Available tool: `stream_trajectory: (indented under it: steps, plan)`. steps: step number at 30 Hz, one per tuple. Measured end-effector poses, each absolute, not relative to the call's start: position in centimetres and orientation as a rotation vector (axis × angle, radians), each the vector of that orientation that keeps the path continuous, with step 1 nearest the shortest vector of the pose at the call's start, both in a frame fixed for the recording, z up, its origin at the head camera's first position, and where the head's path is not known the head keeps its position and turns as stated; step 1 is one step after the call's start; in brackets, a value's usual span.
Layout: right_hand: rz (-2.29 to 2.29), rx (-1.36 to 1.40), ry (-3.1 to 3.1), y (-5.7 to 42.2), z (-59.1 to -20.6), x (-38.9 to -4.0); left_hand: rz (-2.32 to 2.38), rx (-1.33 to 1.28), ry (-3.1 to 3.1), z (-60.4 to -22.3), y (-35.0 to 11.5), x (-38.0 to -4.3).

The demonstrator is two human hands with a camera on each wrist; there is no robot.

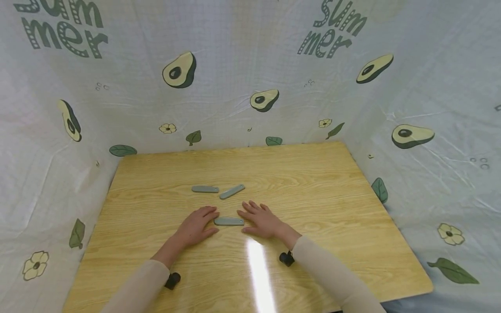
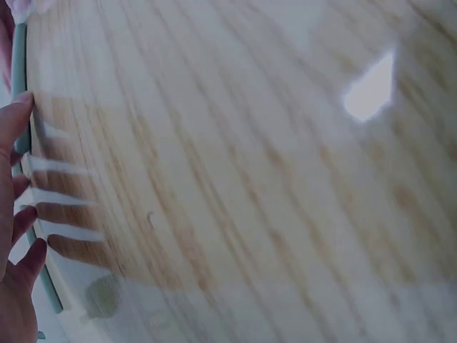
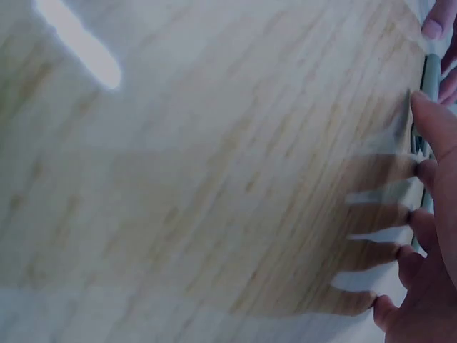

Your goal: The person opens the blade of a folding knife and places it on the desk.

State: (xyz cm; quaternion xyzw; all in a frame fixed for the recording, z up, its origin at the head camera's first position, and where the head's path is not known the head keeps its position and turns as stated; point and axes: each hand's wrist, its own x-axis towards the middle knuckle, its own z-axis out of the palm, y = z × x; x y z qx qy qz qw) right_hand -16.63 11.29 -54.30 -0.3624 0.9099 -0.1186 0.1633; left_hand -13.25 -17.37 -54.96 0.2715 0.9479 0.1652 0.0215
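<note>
Three slim grey-green pieces, each with a small hole near one end, lie flat on the wooden table. The nearest piece (image 1: 229, 221) lies between my hands. Farther back are a left piece (image 1: 205, 189) and a slanted right piece (image 1: 232, 191). My left hand (image 1: 194, 226) rests on the table with its fingertips at the near piece's left end. At the other end is my right hand (image 1: 261, 220), fingers spread and straight. Neither hand grips anything. In the right wrist view, part of a grey-green piece (image 3: 431, 75) shows beyond the thumb.
The wooden table (image 1: 313, 182) has a bright light reflection (image 1: 259, 269) near its front. Patterned cloth (image 1: 223, 108) with avocados and leaves hangs behind and on both sides. A small black camera (image 1: 287, 259) sits at the right wrist, another camera (image 1: 172, 281) at the left.
</note>
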Motion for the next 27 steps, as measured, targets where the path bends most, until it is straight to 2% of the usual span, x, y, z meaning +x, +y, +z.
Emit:
stream_trajectory:
  steps: [16,27]
  plan:
    - [-0.421,-1.043,2.688,11.1,-55.2,-16.3,0.668,0.855,2.979,-55.6,-16.7,-13.4]
    - [-0.777,-1.019,2.685,11.1,-55.6,-16.6,0.724,0.829,3.014,-55.7,-15.9,-13.2]
